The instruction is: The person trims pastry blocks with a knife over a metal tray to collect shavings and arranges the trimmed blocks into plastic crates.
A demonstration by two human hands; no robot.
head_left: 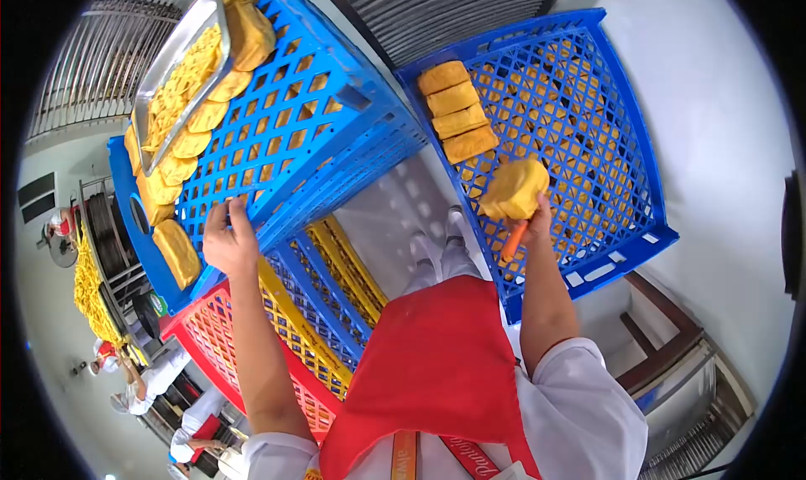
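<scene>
My right hand [540, 218] is closed around an orange handle [514, 240] and a golden bread loaf [515, 188], above the right blue crate [579, 102]. Whatever the handle belongs to is hidden by the loaf and hand. Four similar loaves [458, 111] lie in a row at that crate's left side. My left hand [231, 238] is at the near edge of the left blue crate [277, 136], fingers slightly apart, with nothing visible in it. On that crate, a metal tray [186, 73] of yellow strips sits among bread slices [189, 144] and loaves.
Red [222, 320], yellow and blue crates stand below the left crate. Between the two stacks, pale floor [382, 203] and my shoes show. Several people in white and red [155, 375] are at the far left, near a long heap of yellow strips [92, 300].
</scene>
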